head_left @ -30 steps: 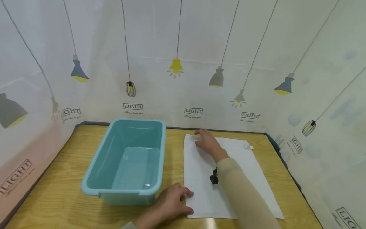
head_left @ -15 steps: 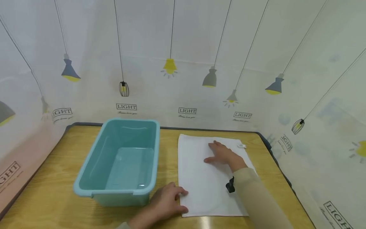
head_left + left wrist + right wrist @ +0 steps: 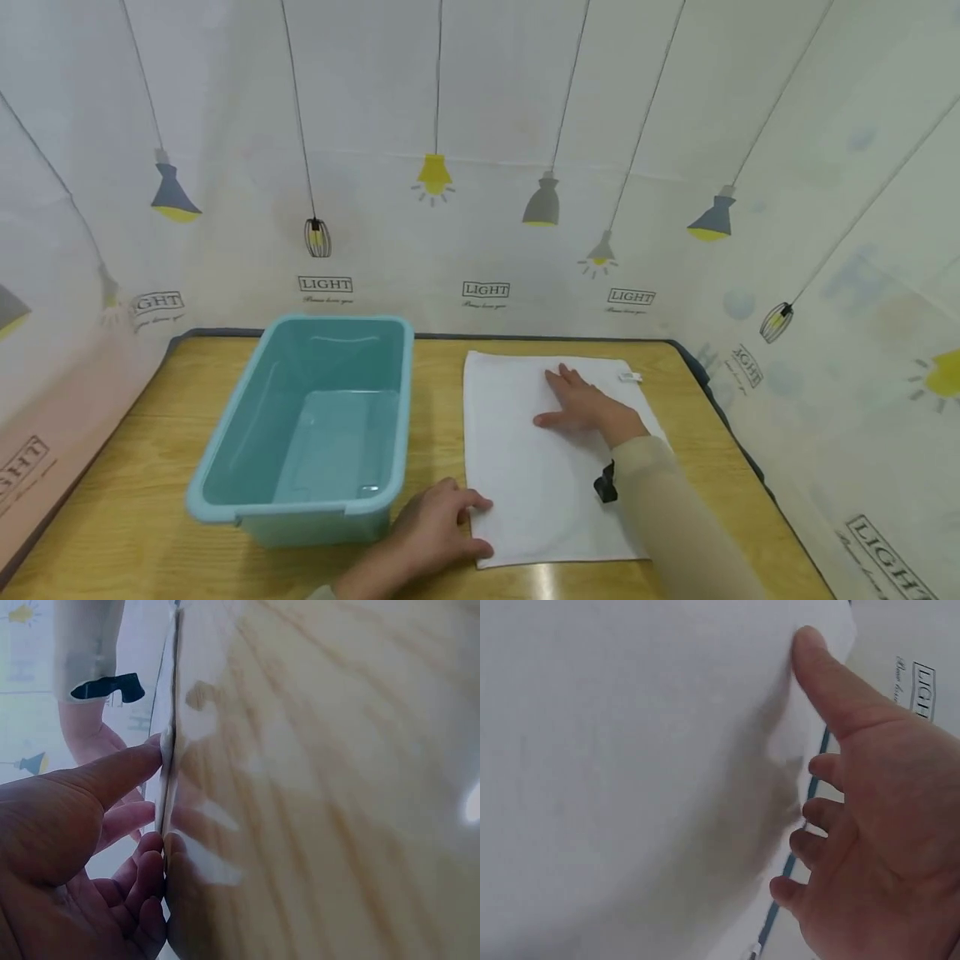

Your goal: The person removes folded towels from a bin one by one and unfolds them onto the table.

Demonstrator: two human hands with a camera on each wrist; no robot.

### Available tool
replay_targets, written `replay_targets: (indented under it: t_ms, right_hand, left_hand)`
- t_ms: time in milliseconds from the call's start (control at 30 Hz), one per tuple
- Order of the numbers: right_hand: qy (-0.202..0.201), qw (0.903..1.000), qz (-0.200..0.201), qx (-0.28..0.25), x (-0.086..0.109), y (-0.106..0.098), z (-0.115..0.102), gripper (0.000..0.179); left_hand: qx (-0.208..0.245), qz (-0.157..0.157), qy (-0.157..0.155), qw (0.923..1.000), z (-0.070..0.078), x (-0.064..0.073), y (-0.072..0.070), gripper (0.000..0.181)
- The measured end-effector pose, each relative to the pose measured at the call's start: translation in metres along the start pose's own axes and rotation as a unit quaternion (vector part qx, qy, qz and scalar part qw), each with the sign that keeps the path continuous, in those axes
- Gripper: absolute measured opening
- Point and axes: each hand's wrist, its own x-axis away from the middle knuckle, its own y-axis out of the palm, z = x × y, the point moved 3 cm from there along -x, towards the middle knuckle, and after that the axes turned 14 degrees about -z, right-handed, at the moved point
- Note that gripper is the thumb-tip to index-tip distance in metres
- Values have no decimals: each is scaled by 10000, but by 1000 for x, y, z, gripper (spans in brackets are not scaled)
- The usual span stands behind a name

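A white cloth point(image 3: 517, 467) lies flat on the wooden table, a small tag point(image 3: 630, 377) at its far right corner. My left hand point(image 3: 438, 529) rests at the cloth's near left edge, thumb and index fingertip on the edge, fingers relaxed. In the left wrist view, the fingertips of my left hand point(image 3: 82, 847) sit right along the cloth's thin edge point(image 3: 169, 727). My right hand point(image 3: 588, 408) lies on the far right part of the cloth with fingers spread. The right wrist view shows my right hand point(image 3: 885, 802) with its thumb on the cloth. My right sleeve hides the cloth's near right corner.
A light blue plastic basin point(image 3: 195, 500) stands left of the cloth, with my left hand close by its near right corner. A black wrist camera point(image 3: 606, 485) sits under my right sleeve. A white wall sheet point(image 3: 495, 242) printed with lamps borders the table point(image 3: 150, 533).
My right hand has moved from the cloth's far left corner rightward and slightly nearer, then stayed on it with spread fingers. My left hand stays at the near left edge.
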Motion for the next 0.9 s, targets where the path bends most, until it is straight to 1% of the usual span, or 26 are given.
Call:
replay_targets:
  t_ms: [67, 200, 300, 367, 500, 600, 667, 767, 833, 900]
  right_hand:
    - [-3, 10000, 29, 84, 5, -4, 9, 110]
    - [153, 9997, -128, 121, 13, -9, 26, 107]
    - [246, 9992, -302, 54, 15, -8, 35, 107]
    - [261, 9991, -337, 49, 15, -7, 40, 109]
    - [137, 9996, -230, -33, 19, -7, 41, 112]
    - [6, 9997, -116, -193, 25, -10, 39, 110]
    - [49, 9996, -7, -271, 29, -12, 43, 107]
    - [229, 9991, 99, -340, 33, -13, 51, 102]
    - [361, 9988, 91, -318, 33, -12, 57, 101]
    - [389, 9988, 40, -299, 31, -12, 61, 102]
  left_hand:
    - [-36, 23, 55, 10000, 2, -1, 1, 53]
    - [-18, 50, 94, 9999, 3, -1, 0, 54]
    - [52, 6, 2, 10000, 1, -1, 0, 55]
    - [91, -51, -61, 9999, 1, -1, 0, 55]
    - [150, -130, -152, 9997, 0, -2, -1, 55]
    - [196, -153, -185, 9995, 0, -3, -1, 55]
    - [223, -181, -196, 9994, 0, -3, 0, 55]
    - [211, -200, -186, 9994, 0, -4, 1, 54]
    - [199, -201, -188, 9994, 1, -4, 1, 54]
    - [190, -192, -202, 9994, 1, -4, 1, 54]
